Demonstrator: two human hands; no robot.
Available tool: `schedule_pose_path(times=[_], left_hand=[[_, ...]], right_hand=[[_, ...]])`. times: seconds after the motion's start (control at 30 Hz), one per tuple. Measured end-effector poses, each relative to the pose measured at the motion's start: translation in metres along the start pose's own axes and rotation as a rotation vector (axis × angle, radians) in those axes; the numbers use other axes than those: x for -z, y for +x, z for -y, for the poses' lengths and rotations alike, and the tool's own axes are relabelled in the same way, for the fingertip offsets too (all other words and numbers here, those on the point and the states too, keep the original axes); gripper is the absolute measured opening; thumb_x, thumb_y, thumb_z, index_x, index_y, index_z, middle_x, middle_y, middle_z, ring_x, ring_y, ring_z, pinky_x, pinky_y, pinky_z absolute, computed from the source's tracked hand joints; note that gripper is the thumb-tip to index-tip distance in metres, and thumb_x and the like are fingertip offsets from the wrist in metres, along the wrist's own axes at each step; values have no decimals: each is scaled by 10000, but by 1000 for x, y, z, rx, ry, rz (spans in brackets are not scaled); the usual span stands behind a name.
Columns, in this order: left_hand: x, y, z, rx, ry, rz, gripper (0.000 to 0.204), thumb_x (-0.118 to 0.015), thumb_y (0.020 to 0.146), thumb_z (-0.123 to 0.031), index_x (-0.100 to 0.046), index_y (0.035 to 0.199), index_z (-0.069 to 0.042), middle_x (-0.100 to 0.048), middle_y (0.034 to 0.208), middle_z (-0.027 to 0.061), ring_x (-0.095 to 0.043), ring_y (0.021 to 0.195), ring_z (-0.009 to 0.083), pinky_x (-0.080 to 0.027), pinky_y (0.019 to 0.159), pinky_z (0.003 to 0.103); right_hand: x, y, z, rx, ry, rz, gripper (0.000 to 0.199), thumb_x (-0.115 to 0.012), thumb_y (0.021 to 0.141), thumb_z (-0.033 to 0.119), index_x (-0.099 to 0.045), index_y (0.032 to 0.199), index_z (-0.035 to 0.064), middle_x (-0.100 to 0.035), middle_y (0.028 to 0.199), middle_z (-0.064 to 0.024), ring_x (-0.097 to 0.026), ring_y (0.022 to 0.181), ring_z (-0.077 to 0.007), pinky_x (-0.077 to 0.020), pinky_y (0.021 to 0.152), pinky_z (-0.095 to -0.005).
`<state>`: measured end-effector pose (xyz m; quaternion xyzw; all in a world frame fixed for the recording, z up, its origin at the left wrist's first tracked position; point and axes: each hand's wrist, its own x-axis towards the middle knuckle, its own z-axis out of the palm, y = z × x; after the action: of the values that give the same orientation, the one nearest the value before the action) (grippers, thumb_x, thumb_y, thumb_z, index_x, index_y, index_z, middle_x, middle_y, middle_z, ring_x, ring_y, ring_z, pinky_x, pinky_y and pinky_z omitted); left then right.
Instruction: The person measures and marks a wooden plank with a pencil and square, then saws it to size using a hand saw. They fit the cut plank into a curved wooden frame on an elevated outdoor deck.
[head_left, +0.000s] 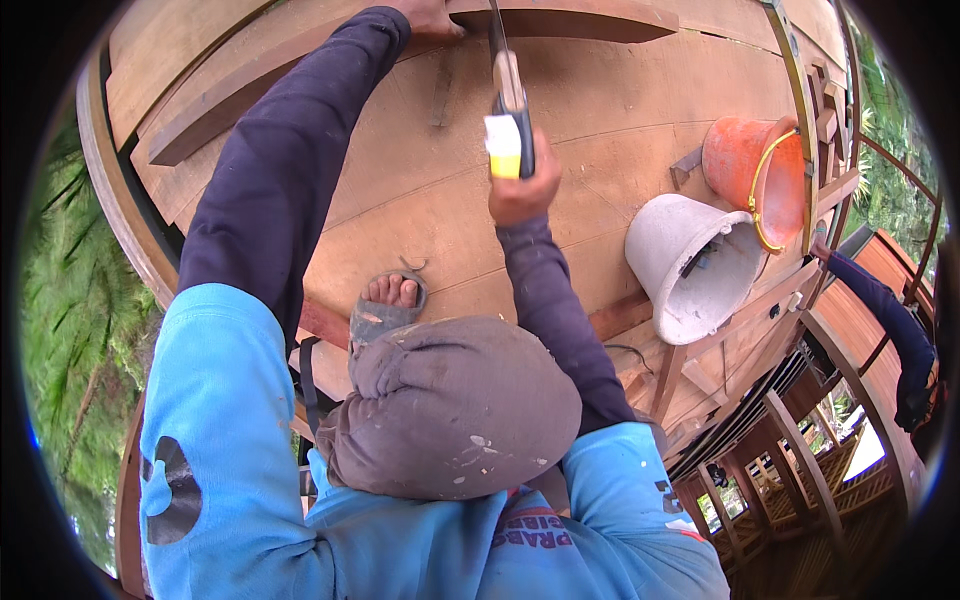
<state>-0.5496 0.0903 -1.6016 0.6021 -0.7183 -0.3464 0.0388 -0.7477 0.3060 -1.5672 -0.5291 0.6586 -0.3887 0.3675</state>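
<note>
A handsaw (508, 90) with a black, white and yellow handle points away from me, and its narrow blade meets a curved wooden beam (590, 22). My right hand (527, 185) is closed around the saw's handle. At the top edge of the view my left hand (430, 16) grips the same beam to the left of the blade; some of its fingers are cut off by the picture's edge. The beam lies across a surface of broad wooden planks (400, 190).
A whitish bucket (670, 260) with something dark inside lies tipped at my right, beside an orange bucket (735, 150) with a yellow handle. My sandalled foot (388, 300) stands on the planks. Another person's sleeved arm (880, 295) reaches in at the far right.
</note>
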Motion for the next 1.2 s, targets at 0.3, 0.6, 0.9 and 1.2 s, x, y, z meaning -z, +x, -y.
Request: schedule_pose_path(times=[0.3, 0.6, 0.9, 1.2], left_hand=[[16, -4, 1, 62, 67, 30, 584, -843, 663, -385, -732, 1078, 11, -725, 1060, 262, -707, 1015, 372, -549, 884, 458], [0, 6, 4, -17, -5, 7, 615, -826, 671, -410, -719, 1124, -9, -717, 1070, 266, -699, 1009, 400, -549, 886, 458], [3, 11, 5, 7, -38, 66, 590, -842, 653, -349, -720, 1107, 7, -729, 1024, 251, -713, 981, 369, -554, 865, 450], [-13, 32, 48, -54, -102, 58, 657, -849, 670, -340, -678, 1172, 48, -707, 1126, 271, -688, 1066, 378, -541, 923, 438]], right_hand=[[99, -165, 7, -308, -81, 171, 234, -728, 824, 136, -686, 1015, 8, -691, 814, -86, -664, 727, -154, -524, 684, -300], [6, -7, 3, -72, 15, 29, 181, -713, 851, 136, -566, 856, 32, -585, 657, -121, -553, 599, -145, -463, 558, -346], [47, -85, -6, -77, -1, -4, 168, -675, 850, 114, -666, 975, 2, -658, 769, -85, -632, 705, -144, -501, 633, -311], [77, -121, -1, -22, -39, 141, 254, -744, 840, 118, -696, 1067, 15, -731, 838, -124, -714, 797, -160, -535, 676, -324]])
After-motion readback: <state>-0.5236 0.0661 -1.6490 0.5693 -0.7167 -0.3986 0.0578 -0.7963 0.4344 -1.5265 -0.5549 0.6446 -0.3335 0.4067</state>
